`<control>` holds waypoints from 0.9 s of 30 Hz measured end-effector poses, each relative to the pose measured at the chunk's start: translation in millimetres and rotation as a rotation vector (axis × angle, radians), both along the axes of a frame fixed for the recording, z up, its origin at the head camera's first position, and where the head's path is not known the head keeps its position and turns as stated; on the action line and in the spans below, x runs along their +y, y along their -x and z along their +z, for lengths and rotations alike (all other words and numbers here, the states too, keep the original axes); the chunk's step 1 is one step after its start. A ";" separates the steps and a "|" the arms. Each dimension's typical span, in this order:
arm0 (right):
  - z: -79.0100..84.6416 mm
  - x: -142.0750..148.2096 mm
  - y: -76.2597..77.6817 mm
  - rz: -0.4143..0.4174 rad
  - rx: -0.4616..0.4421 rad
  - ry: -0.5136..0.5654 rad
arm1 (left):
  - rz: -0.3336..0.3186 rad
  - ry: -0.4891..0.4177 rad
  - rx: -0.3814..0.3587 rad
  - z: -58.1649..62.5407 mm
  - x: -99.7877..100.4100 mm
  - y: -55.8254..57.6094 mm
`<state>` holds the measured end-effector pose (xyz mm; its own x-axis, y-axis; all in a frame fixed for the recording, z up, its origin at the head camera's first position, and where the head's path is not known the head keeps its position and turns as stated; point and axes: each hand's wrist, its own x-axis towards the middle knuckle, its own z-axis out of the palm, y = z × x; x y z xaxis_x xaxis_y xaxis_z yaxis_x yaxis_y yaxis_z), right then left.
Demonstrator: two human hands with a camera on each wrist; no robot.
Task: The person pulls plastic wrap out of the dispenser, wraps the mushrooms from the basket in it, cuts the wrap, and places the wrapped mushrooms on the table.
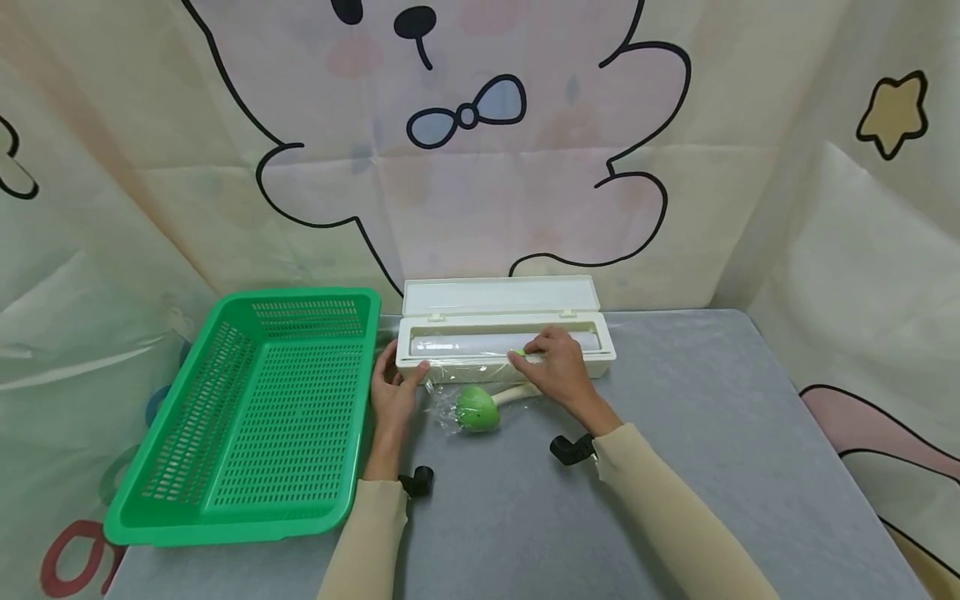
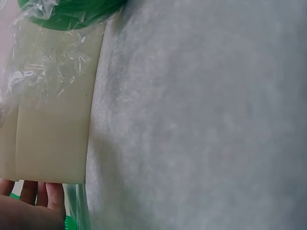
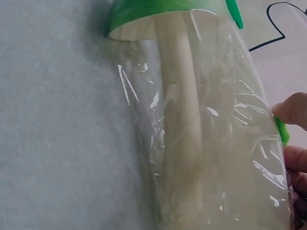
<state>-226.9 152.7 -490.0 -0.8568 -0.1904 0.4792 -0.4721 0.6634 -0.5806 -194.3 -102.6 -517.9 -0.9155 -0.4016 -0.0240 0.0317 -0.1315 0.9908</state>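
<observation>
A white cling film dispenser (image 1: 502,371) stands at the back of the table with its hinged lid (image 1: 498,296) raised. My left hand (image 1: 393,398) holds its left end, thumb at the front corner and fingers against the end wall. Near the right half of the front edge, my right hand (image 1: 558,367) pinches a small green slider cutter (image 3: 282,130) between thumb and fingers. Clear cling film (image 3: 230,143) hangs down the dispenser's front. A ladle with a green bowl (image 1: 477,409) and cream handle (image 3: 180,110) lies in front, with film over or around it.
A large green plastic basket (image 1: 341,512) stands left of the dispenser, close to my left forearm. The grey-covered table (image 1: 675,392) extends to the right and front. A printed cloth (image 1: 480,200) hangs directly behind the table.
</observation>
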 end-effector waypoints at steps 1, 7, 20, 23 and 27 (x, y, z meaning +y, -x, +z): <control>0.2 0.6 0.5 0.008 -0.003 0.001 | 0.000 0.001 0.001 -0.5 -0.3 0.0; 4.3 3.5 0.4 0.051 -0.031 0.006 | 0.008 0.006 0.005 -1.0 -0.2 0.5; -2.1 1.9 1.2 0.003 0.005 0.004 | 0.022 -0.002 -0.003 -2.7 1.2 1.9; -0.8 0.6 2.7 -0.003 -0.032 -0.019 | 0.023 -0.007 0.001 -2.0 0.8 2.3; 0.6 -0.5 4.1 -0.009 -0.031 -0.048 | 0.020 -0.010 0.000 -1.0 0.9 2.0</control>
